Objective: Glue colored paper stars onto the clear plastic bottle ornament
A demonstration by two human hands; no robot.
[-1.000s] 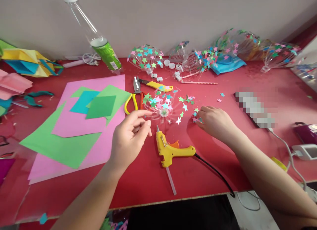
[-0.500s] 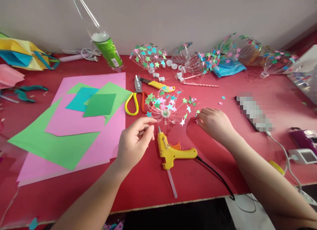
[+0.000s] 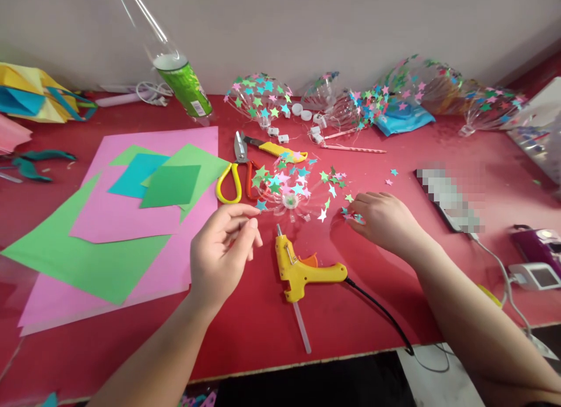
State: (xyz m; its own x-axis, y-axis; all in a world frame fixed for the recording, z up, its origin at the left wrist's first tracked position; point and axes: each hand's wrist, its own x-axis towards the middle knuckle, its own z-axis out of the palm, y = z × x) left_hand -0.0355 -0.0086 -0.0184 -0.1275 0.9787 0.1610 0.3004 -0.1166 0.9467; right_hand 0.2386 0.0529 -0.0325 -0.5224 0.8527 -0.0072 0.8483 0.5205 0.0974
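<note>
My left hand [image 3: 223,249] hovers above the red table [image 3: 377,290], fingers loosely curled and apart, with nothing visible in them. Its fingertips are close to a clear plastic bottle piece [image 3: 284,188] covered in small paper stars. My right hand [image 3: 381,220] rests palm down on the table, its fingertips bent and pinched on loose paper stars [image 3: 335,179] scattered there. A yellow glue gun [image 3: 302,272] lies between my hands, nozzle pointing towards the plastic piece, its black cord running off the front edge.
Yellow-handled scissors [image 3: 232,182] and a yellow utility knife [image 3: 272,149] lie beside the star piece. Pink, green and blue paper sheets [image 3: 109,243] cover the left. A green-labelled bottle [image 3: 184,91] and several star-decorated plastic shapes [image 3: 258,97] line the wall. A power strip [image 3: 447,199] lies right.
My left hand has drawn back slightly from the star-covered piece. My right hand's fingertips have shifted a little among the loose stars. The view has moved slightly.
</note>
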